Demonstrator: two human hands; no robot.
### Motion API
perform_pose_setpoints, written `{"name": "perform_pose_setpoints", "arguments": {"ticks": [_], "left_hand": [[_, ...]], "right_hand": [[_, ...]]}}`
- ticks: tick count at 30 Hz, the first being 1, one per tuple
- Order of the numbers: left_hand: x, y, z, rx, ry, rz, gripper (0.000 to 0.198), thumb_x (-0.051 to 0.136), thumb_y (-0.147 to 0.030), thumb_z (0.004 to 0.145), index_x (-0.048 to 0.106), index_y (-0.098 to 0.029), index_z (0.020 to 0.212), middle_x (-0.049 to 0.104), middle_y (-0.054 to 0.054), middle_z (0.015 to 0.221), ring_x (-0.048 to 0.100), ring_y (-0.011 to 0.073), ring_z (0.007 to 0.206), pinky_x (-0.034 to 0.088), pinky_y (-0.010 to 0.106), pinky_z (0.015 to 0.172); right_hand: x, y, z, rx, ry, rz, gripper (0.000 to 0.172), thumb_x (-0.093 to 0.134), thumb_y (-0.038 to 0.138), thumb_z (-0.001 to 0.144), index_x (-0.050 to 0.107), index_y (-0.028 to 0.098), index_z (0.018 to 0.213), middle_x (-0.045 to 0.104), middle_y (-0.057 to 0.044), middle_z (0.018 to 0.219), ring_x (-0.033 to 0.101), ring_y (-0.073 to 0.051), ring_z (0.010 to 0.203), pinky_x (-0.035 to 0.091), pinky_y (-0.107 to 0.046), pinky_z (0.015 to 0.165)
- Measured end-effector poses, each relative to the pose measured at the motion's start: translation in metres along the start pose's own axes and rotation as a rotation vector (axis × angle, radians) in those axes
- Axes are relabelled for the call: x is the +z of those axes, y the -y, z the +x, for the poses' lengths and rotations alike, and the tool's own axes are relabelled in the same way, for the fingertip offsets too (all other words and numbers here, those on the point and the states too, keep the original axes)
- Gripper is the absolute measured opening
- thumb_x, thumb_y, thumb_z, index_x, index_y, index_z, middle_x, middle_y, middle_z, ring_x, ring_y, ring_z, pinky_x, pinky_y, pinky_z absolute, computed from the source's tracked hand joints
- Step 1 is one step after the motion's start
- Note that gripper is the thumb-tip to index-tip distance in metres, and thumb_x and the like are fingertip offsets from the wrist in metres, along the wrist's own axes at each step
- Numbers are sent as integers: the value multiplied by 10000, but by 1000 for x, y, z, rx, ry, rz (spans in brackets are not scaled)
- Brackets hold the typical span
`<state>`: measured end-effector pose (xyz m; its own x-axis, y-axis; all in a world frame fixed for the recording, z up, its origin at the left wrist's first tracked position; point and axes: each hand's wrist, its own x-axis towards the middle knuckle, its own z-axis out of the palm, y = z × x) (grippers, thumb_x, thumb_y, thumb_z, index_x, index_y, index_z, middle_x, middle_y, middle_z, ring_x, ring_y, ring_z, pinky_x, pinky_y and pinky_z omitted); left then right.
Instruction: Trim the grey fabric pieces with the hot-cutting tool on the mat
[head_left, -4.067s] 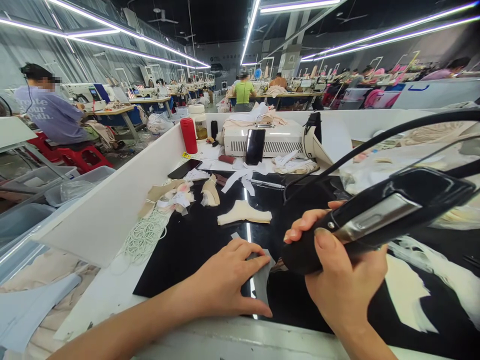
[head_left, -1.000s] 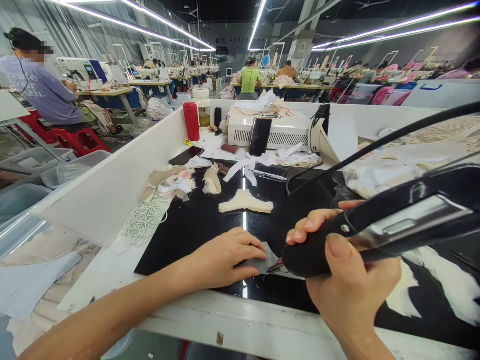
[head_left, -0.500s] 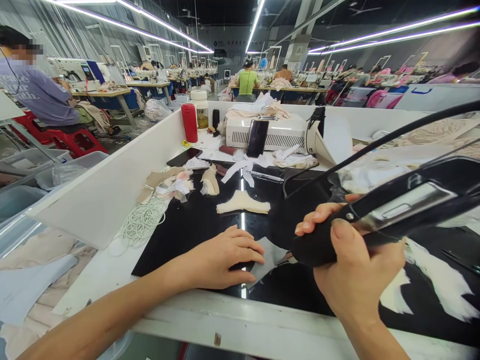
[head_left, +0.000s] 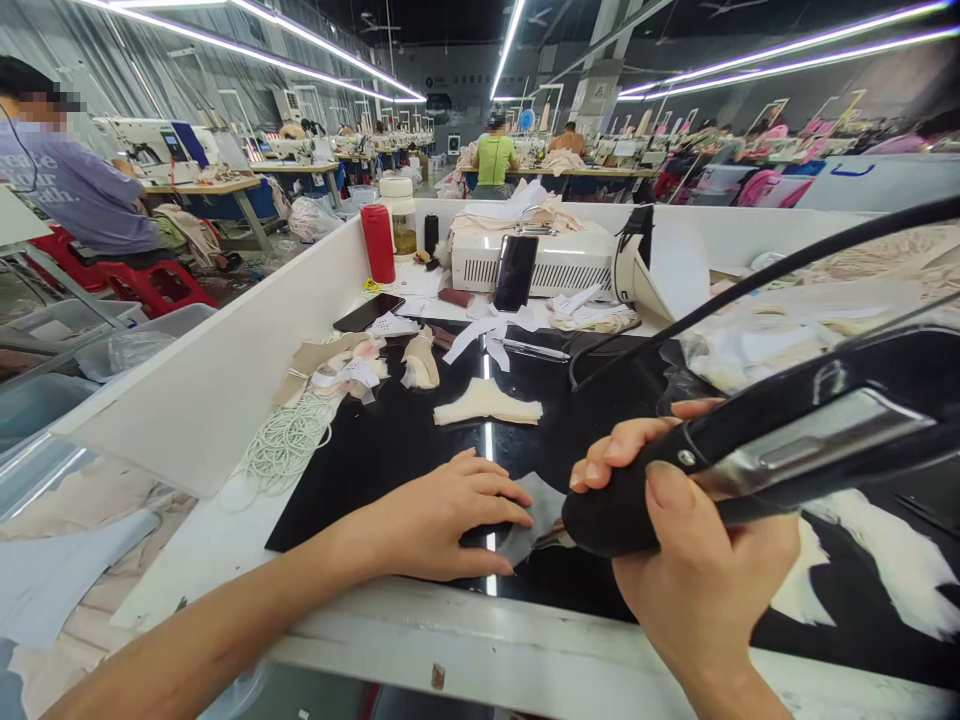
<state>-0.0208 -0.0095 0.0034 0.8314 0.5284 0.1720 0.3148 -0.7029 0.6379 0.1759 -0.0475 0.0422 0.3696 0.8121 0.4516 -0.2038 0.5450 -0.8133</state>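
Observation:
My left hand (head_left: 450,515) lies on the glossy black work surface (head_left: 367,460), fingers spread, the tips resting on the edge of a small grey fabric piece (head_left: 546,492). My right hand (head_left: 697,540) is wrapped round a black corded power tool with a silver lever, which looks like electric scissors (head_left: 757,465). Its narrow metal tip points left and overlaps the grey piece's right edge; the exact contact is unclear. Beyond my hands lies a cream curved fabric stack (head_left: 487,402). Cream fabric pieces (head_left: 892,560) lie to the right, partly behind the tool and my right hand.
A black cable (head_left: 720,300) arches across the right side. Coiled pale cord (head_left: 289,440) and fabric bundles (head_left: 420,360) sit at left. Behind stand a phone (head_left: 516,272), a white vented box (head_left: 577,265) and a red bottle (head_left: 378,244). A low white wall (head_left: 225,370) borders the left.
My right hand and the tool have moved slightly left and down, with the tip farther over the grey fabric. My left hand has stayed almost in place.

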Motion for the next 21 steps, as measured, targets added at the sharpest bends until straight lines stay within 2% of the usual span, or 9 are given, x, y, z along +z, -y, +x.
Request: {"name": "perform_pose_setpoints", "arguments": {"ticks": [8,12,17,19,21], "left_hand": [[-3,2,1,6,20,16,461,866,-299,904,731,-259,1343,706,90,1429,559,335,1407,350,519,1248],[-2,2,2,-8,38,31,452,860,-326,915,727,-217,1333,695,97,1446,541,351,1421,320,535,1263],[-3,3,2,10,40,18,464,858,-328,918,714,-223,1347,682,96,1459,536,348,1413,372,505,1221],[-3,4,1,27,30,10,416,842,-336,934,724,-234,1319,697,96,1425,563,332,1380,367,503,1223],[-3,5,1,40,-6,0,311,832,-359,944,757,-231,1217,728,95,1334,607,305,1306,395,477,1203]], "right_hand": [[7,3,-5,21,37,69,402,891,378,837,635,279,1130,679,32,790,633,-165,633,584,-331,589],[10,2,-9,14,65,65,370,868,369,858,636,284,1133,679,25,791,637,-177,627,592,-361,600],[8,3,-10,21,77,41,353,858,368,869,633,281,1127,688,24,789,642,-180,629,601,-375,620],[6,5,-7,32,74,41,374,873,377,847,638,278,1121,689,24,784,641,-180,625,596,-361,595],[4,7,0,13,18,29,389,894,371,806,652,272,1094,686,30,761,635,-180,607,588,-346,561]]}}
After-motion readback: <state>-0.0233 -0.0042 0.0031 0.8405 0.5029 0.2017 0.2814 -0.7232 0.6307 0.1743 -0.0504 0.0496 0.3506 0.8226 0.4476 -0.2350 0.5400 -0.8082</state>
